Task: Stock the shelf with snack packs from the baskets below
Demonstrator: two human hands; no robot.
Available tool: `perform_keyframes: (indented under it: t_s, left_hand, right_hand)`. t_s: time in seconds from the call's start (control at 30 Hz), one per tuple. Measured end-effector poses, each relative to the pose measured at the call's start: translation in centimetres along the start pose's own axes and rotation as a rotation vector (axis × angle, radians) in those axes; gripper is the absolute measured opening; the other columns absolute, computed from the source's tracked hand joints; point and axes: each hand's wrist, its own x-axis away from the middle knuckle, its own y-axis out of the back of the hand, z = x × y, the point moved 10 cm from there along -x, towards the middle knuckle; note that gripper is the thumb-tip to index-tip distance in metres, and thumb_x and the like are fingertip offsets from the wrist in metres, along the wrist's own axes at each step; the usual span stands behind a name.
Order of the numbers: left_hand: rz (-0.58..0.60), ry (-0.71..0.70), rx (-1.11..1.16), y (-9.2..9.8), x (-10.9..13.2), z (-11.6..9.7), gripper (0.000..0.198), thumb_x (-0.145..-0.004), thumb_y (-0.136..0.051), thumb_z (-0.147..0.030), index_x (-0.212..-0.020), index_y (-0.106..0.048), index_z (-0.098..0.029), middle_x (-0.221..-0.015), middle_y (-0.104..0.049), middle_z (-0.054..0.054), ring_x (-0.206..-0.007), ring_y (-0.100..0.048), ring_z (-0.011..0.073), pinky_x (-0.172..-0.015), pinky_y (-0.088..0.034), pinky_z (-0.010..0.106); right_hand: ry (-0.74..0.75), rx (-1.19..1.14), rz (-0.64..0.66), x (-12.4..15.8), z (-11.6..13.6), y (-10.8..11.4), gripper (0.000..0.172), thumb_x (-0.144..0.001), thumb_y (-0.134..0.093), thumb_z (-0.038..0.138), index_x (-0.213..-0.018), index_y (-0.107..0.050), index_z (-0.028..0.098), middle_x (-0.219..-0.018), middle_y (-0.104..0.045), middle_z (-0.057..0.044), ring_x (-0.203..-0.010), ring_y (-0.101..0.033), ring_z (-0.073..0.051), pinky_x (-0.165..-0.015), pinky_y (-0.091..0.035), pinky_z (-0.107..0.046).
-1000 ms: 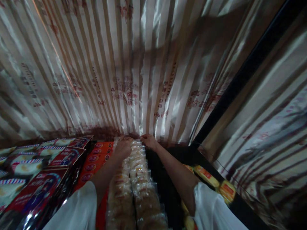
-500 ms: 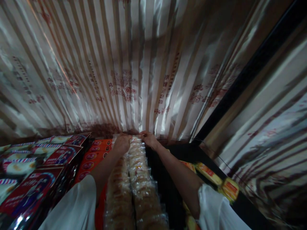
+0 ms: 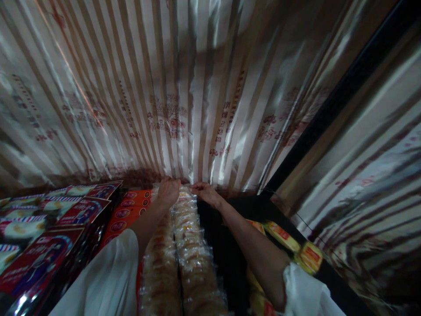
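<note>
Two long rows of round, flat baked goods in clear wrappers, the left row (image 3: 161, 272) and the right row (image 3: 199, 267), run away from me towards a draped sheet. My left hand (image 3: 169, 192) is at the far end, over the left row, its fingers curled towards the last wrapped pastry (image 3: 184, 189) of the right row. On the other side of that pastry, my right hand (image 3: 206, 194) pinches at the wrapper's corner with thumb and fingers close together. The fingertips are small and dim, and part of the left hand's grip is hidden.
Orange packs (image 3: 123, 215) lie left of the rows, beside stacked dark red bags (image 3: 42, 259) and white packets (image 3: 24, 226). Yellow packets (image 3: 281, 235) lie on the black surface (image 3: 219, 245) to the right. Striped sheeting (image 3: 184, 87) hangs behind, with a black post (image 3: 329, 107) slanting at right.
Both hands stay at the far end of the rows. My left hand has risen slightly and its forearm leans further right; the view has shifted a little.
</note>
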Motion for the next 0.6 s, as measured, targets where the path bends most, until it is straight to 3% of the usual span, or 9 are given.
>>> perform_keyframes:
  t_s: [0.2, 0.37, 0.47, 0.6]
  left_hand:
    - [-0.001, -0.038, 0.010, 0.6, 0.5, 0.1, 0.023, -0.082, -0.043, -0.019, -0.092, -0.063, -0.015, -0.091, -0.067, 0.009, -0.093, -0.056, 0.0219, -0.089, -0.038, 0.035]
    - [0.009, -0.025, 0.030, 0.5, 0.7, 0.7, 0.022, -0.077, -0.045, -0.013, -0.087, -0.065, -0.015, -0.089, -0.068, 0.007, -0.092, -0.057, 0.0184, -0.089, -0.040, 0.031]
    - [-0.009, 0.003, 0.044, 0.3, 0.6, 0.9, 0.023, -0.077, -0.045, -0.013, -0.086, -0.066, -0.015, -0.089, -0.068, 0.008, -0.091, -0.058, 0.0190, -0.089, -0.040, 0.032]
    - [-0.029, 0.015, 0.058, 0.5, 0.8, 0.7, 0.024, -0.078, -0.044, -0.013, -0.085, -0.066, -0.016, -0.088, -0.068, 0.008, -0.091, -0.057, 0.0194, -0.089, -0.040, 0.032]
  right_hand:
    - [-0.002, 0.063, -0.077, 0.3, 0.5, 0.2, 0.019, -0.072, -0.059, 0.035, -0.071, -0.061, 0.017, -0.063, -0.061, 0.003, -0.057, -0.053, -0.010, -0.055, -0.042, -0.021]
    - [0.046, 0.366, -0.220, 1.4, 1.7, 2.2, 0.029, -0.076, -0.055, 0.047, -0.077, -0.062, 0.019, -0.070, -0.064, 0.000, -0.066, -0.058, -0.013, -0.061, -0.042, -0.023]
    - [0.069, 0.439, -0.117, 1.8, 1.6, 1.7, 0.032, -0.075, -0.056, 0.050, -0.072, -0.063, 0.019, -0.066, -0.063, 0.001, -0.061, -0.056, -0.013, -0.058, -0.041, -0.023]
    - [0.099, 0.384, -0.012, 1.9, 1.5, 0.6, 0.020, -0.072, -0.061, 0.037, -0.072, -0.064, 0.018, -0.066, -0.063, 0.002, -0.060, -0.055, -0.011, -0.057, -0.040, -0.021]
